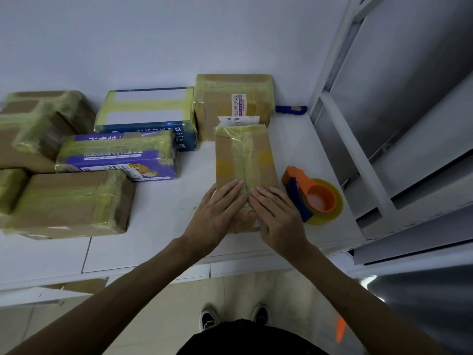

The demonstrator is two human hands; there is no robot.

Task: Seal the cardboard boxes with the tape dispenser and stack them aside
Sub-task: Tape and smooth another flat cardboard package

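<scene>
A narrow cardboard box [243,156] lies lengthwise on the white counter [158,213], a strip of yellowish tape running down its middle. My left hand [217,213] and my right hand [277,217] both press flat on its near end, fingers straight, either side of the tape seam. The orange and blue tape dispenser [311,196] with its yellow roll lies on the counter just right of my right hand, held by neither hand.
Several taped boxes crowd the left and back: a brown one [69,203] at front left, a purple printed one [117,156], a blue-and-white one [146,111], a tall brown one [231,101]. A blue handle [291,109] lies at the back. Metal window frames [371,149] bound the right.
</scene>
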